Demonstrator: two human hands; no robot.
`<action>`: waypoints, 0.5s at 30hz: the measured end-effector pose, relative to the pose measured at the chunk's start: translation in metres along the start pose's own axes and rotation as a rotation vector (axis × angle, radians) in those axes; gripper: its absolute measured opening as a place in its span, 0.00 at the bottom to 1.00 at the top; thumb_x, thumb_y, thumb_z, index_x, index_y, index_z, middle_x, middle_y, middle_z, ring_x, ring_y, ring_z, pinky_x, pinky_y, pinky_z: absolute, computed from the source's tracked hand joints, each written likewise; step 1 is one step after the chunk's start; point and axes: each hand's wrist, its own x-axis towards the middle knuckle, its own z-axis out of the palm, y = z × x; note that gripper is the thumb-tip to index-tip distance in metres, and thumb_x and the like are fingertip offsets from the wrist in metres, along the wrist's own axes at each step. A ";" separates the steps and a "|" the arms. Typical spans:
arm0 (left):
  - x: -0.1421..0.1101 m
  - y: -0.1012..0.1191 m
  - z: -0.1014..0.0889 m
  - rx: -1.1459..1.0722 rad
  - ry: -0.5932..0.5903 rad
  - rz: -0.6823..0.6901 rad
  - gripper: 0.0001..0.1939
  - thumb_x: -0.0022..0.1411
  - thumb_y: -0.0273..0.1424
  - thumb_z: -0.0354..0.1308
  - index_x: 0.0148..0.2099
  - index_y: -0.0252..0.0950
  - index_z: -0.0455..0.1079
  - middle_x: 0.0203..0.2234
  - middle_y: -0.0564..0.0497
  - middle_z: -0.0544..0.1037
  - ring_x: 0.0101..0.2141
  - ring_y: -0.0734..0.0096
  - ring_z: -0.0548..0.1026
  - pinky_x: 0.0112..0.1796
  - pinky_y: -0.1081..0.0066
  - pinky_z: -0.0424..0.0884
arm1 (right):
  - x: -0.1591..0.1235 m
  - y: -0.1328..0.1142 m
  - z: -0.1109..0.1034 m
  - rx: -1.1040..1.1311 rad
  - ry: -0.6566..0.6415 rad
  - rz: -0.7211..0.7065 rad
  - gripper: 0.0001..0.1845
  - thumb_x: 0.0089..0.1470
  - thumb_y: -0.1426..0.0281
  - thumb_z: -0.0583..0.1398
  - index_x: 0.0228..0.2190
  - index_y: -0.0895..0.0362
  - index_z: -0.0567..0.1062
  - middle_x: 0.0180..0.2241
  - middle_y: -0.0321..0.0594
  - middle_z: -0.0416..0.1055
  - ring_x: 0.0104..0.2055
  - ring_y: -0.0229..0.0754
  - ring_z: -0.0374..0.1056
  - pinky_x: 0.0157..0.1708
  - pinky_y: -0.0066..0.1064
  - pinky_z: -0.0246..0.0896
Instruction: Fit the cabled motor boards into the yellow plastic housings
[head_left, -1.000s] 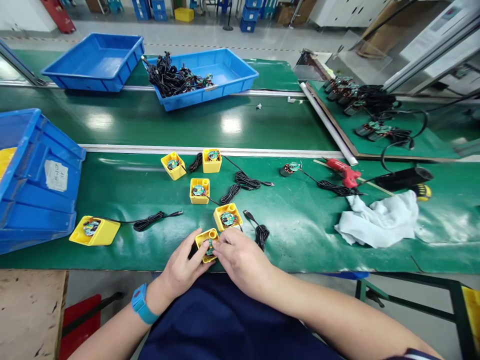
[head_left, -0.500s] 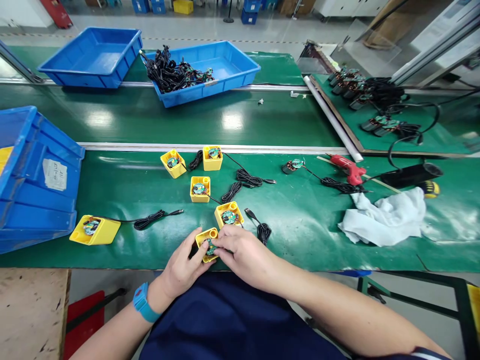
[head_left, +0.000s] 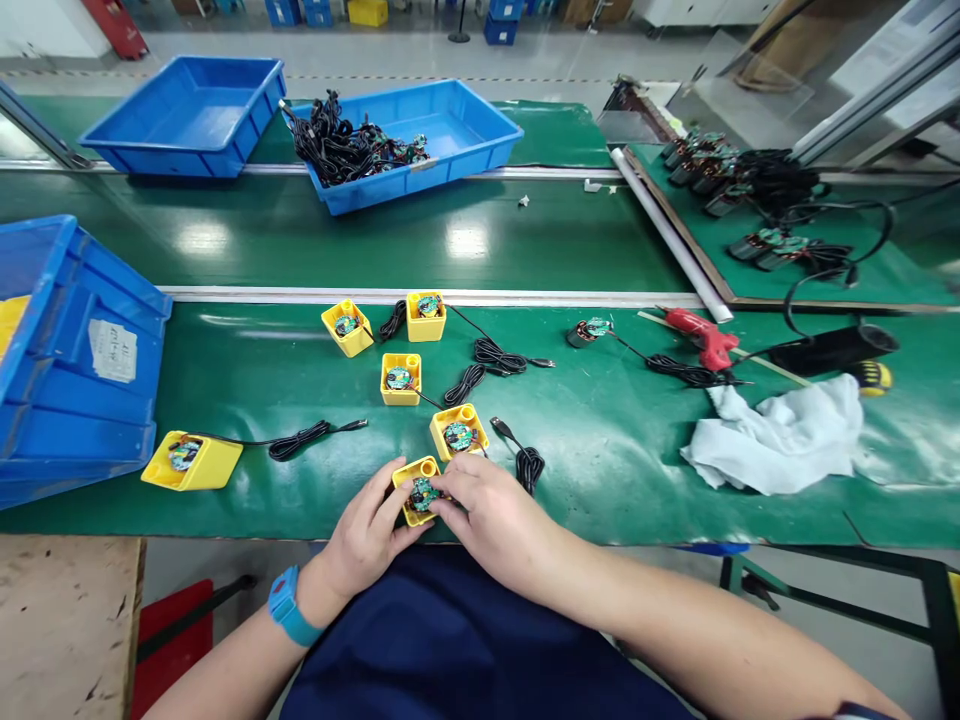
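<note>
At the near edge of the green mat, my left hand [head_left: 366, 535] grips the left side of a small yellow box [head_left: 415, 473] with a green circuit board [head_left: 421, 492] inside it. My right hand [head_left: 487, 515] curls over the box's right side, its fingertips pinched on the board. Just beyond lies another yellow box with a board [head_left: 458, 432] and a coiled black cable [head_left: 525, 462]. A blue band is on my left wrist.
More yellow boxes with boards [head_left: 400, 379] and black cables lie mid-mat, one [head_left: 191, 460] far left. A blue bin [head_left: 67, 350] stands left; blue trays [head_left: 420, 140] behind. A red glue gun [head_left: 701, 336] and a white cloth [head_left: 780, 435] lie right.
My right fingers have drawn back a little, so more of the green board shows in the box. The hands and box stay in place; the view shifted slightly.
</note>
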 end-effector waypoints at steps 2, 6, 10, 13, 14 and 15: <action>-0.001 0.000 0.001 -0.014 0.005 -0.008 0.43 0.64 0.25 0.69 0.74 0.34 0.52 0.62 0.31 0.72 0.61 0.50 0.75 0.55 0.53 0.80 | 0.001 -0.002 -0.001 0.011 -0.019 0.019 0.03 0.59 0.79 0.66 0.34 0.61 0.81 0.36 0.45 0.75 0.39 0.45 0.74 0.42 0.36 0.74; -0.004 -0.001 0.003 -0.024 0.006 -0.023 0.43 0.63 0.25 0.69 0.74 0.34 0.53 0.62 0.31 0.72 0.61 0.50 0.75 0.55 0.53 0.81 | 0.005 -0.003 -0.004 0.044 -0.047 0.028 0.05 0.55 0.80 0.69 0.33 0.60 0.81 0.34 0.43 0.75 0.37 0.44 0.74 0.40 0.34 0.73; -0.005 -0.001 0.003 -0.043 0.005 -0.048 0.42 0.64 0.26 0.69 0.74 0.37 0.52 0.62 0.33 0.73 0.61 0.51 0.76 0.56 0.51 0.80 | 0.003 -0.003 -0.001 0.020 -0.009 -0.002 0.05 0.58 0.80 0.67 0.37 0.61 0.81 0.34 0.43 0.75 0.37 0.44 0.74 0.40 0.35 0.73; -0.004 -0.002 0.003 -0.067 0.014 -0.032 0.42 0.64 0.26 0.68 0.74 0.35 0.51 0.62 0.31 0.72 0.61 0.50 0.75 0.55 0.51 0.80 | 0.001 -0.002 0.004 0.001 0.007 -0.023 0.04 0.59 0.79 0.66 0.37 0.61 0.80 0.35 0.45 0.76 0.38 0.45 0.74 0.40 0.35 0.73; -0.003 -0.002 0.002 -0.065 0.013 -0.025 0.43 0.64 0.26 0.68 0.74 0.35 0.51 0.62 0.31 0.72 0.61 0.50 0.75 0.55 0.52 0.80 | 0.001 -0.002 0.005 -0.004 0.005 -0.028 0.03 0.59 0.79 0.66 0.37 0.61 0.80 0.35 0.45 0.76 0.38 0.45 0.74 0.40 0.35 0.73; -0.002 -0.002 0.002 -0.057 0.013 -0.017 0.43 0.64 0.25 0.68 0.74 0.35 0.51 0.63 0.31 0.71 0.61 0.51 0.74 0.55 0.52 0.80 | 0.001 -0.003 0.005 -0.008 -0.001 -0.035 0.03 0.59 0.79 0.66 0.36 0.61 0.80 0.35 0.45 0.76 0.38 0.45 0.74 0.40 0.35 0.73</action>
